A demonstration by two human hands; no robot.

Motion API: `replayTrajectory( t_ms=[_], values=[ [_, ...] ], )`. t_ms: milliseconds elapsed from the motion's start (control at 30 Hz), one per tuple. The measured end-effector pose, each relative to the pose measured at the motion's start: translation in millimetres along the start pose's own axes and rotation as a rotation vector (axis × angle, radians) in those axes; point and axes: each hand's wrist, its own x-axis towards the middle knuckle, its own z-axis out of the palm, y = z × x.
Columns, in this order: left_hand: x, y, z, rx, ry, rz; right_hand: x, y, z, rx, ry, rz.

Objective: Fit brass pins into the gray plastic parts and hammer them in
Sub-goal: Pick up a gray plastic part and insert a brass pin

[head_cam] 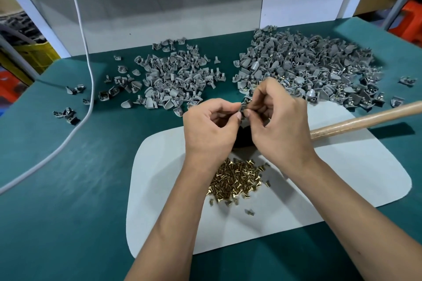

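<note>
Looked like the fitting step: left hand (210, 125) and right hand (277, 118) both pinched one gray plastic part (243, 107) just above the brass pins (237, 180), probably seating a pin, hammer (365, 121) next.

Person: two bare forearms and hands, head-camera view.
Left hand (209, 125) and right hand (277, 121): no gloves, rings, watch or bands visible. Fingernails short and unpainted. Both forearms uncovered up to the frame's lower edge; no sleeve or cuff in view. Small dark mark on the right forearm.
</note>
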Motion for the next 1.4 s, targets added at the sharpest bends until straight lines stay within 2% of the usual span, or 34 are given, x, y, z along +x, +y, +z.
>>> replayTrajectory(
  t_ms=[233,367,600,900,1200,1400],
  values=[
    [4.6,-1.3,-11.3,0.004,-0.165,0.056,-0.2,7.7,-4.8,0.088,-0.037,0.013],
    [5.2,-2.3,-14.5,-0.029,-0.161,0.016,-1.6,11.1,-6.9,0.139,-0.090,0.005],
    [5.8,-1.2,-17.5,-0.042,-0.174,0.022,2.0,14.7,-14.7,-0.065,-0.031,-0.131],
    [5.5,1.8,-19.4,-0.086,-0.206,0.015,5.2,14.0,-20.2,-0.059,-0.086,-0.231],
    [7.4,1.6,-22.2,-0.214,-0.228,-0.012,1.8,10.5,-14.4,-0.013,-0.102,-0.115],
    [7.8,1.9,-24.3,-0.214,-0.235,-0.038,1.0,8.6,-15.2,0.017,-0.132,-0.073]
  ],
)
